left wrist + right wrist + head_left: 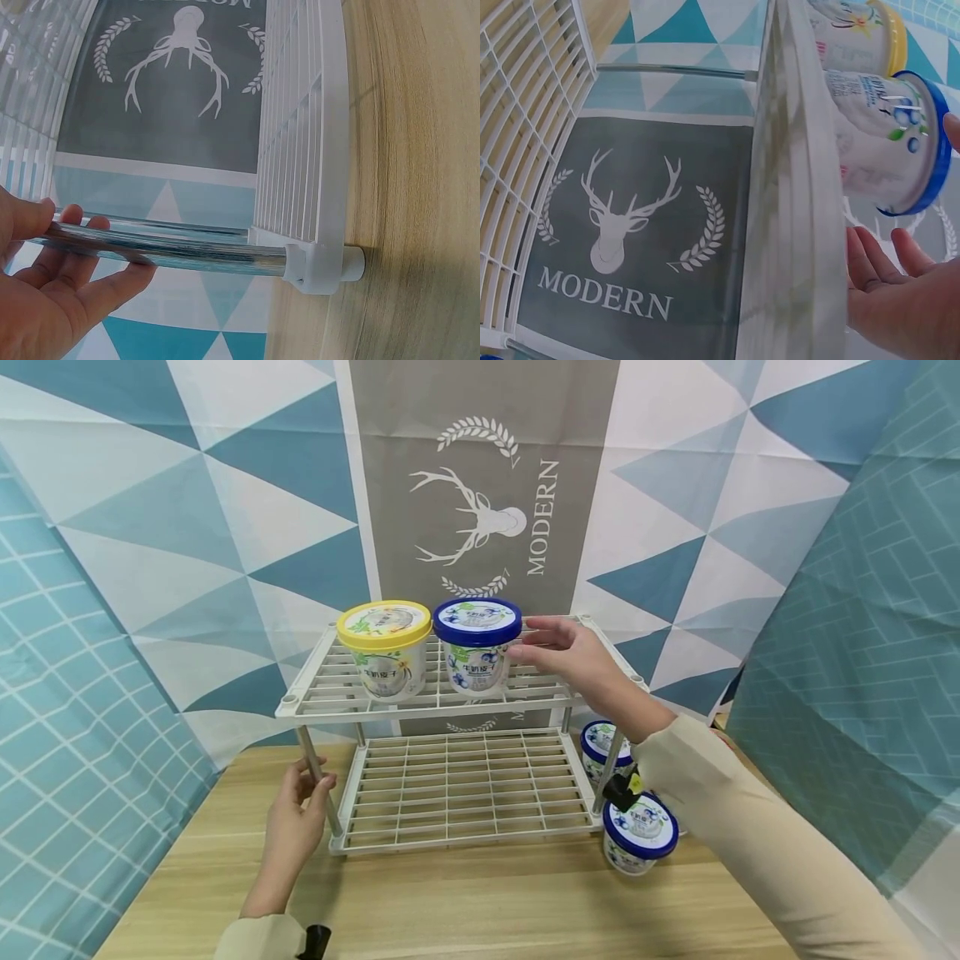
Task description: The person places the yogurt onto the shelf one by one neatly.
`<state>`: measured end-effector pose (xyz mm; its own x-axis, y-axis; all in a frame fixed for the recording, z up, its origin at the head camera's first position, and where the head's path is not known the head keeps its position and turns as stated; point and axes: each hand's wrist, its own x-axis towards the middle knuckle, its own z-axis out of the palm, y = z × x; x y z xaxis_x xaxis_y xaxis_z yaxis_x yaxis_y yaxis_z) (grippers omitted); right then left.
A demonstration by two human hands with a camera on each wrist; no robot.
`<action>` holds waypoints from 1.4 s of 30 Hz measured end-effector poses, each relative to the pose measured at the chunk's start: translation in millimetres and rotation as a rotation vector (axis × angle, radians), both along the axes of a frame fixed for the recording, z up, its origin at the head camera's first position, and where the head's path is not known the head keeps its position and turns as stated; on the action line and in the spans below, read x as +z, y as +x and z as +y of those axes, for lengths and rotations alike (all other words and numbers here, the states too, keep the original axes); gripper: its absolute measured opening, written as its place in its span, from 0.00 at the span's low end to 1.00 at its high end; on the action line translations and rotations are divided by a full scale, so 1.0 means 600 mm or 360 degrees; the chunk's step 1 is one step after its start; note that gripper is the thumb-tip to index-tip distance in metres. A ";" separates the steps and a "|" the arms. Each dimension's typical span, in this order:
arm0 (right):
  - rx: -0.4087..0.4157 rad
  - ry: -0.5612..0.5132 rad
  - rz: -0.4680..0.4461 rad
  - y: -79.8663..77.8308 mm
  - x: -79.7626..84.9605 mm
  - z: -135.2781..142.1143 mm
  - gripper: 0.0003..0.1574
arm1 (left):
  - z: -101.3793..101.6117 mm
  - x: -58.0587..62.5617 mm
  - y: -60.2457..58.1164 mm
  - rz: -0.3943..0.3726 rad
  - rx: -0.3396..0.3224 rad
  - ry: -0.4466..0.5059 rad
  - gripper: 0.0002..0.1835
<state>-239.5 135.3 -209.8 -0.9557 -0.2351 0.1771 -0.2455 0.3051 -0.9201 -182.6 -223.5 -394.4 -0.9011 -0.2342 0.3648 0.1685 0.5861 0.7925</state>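
A white two-tier rack point(465, 841) with metal posts stands on the wooden table. On its top shelf sit a yellow-lidded tub point(386, 652) and, to the right, a blue-lidded tub point(477, 647), both upright and close together. My right hand point(573, 656) is at the right side of the blue-lidded tub. Its fingers are extended and loosely spread; in the right wrist view the fingers point(874, 255) are apart from the tub, while the thumb is close to the lid. My left hand point(296, 818) holds the front left metal post point(187, 253) between thumb and fingers.
Two more blue-lidded tubs, one in front point(640, 833) and one behind point(603, 747), stand on the table point(480, 902) at the rack's right side, partly hidden by the post and right sleeve. A patterned cloth point(480, 468) with a deer hangs behind the rack.
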 end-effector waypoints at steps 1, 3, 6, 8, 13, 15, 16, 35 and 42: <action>-0.0010 0.0007 0.0004 0.003 0.001 0.003 0.39 | 0.000 0.000 0.000 -0.0005 0.0000 -0.0001 0.17; -0.0027 0.0038 0.0008 0.009 0.003 0.011 0.39 | -0.001 0.000 0.001 -0.0006 0.0001 -0.0001 0.17; -0.0034 0.0064 0.0013 0.020 0.004 0.022 0.37 | -0.001 0.000 0.001 -0.0002 0.0005 -0.0002 0.17; -0.0041 0.0069 0.0026 0.026 0.004 0.031 0.36 | -0.001 0.000 0.001 0.0003 0.0008 -0.0007 0.17; -0.0062 0.0092 0.0071 0.037 0.002 0.051 0.33 | -0.001 0.001 0.002 -0.0003 0.0020 -0.0016 0.17; -0.0073 0.0110 0.0079 0.043 0.000 0.059 0.33 | -0.001 0.001 0.002 -0.0011 0.0025 -0.0016 0.17; -0.0077 0.0116 0.0086 0.046 -0.001 0.063 0.33 | -0.001 0.001 0.003 -0.0015 0.0026 -0.0016 0.17; -0.0199 0.0208 0.0218 0.090 -0.031 0.133 0.35 | 0.001 0.002 -0.002 0.0008 0.0015 -0.0011 0.17; -0.0262 0.0249 0.0227 0.108 -0.051 0.160 0.35 | 0.001 0.002 0.000 -0.0007 0.0003 0.0017 0.17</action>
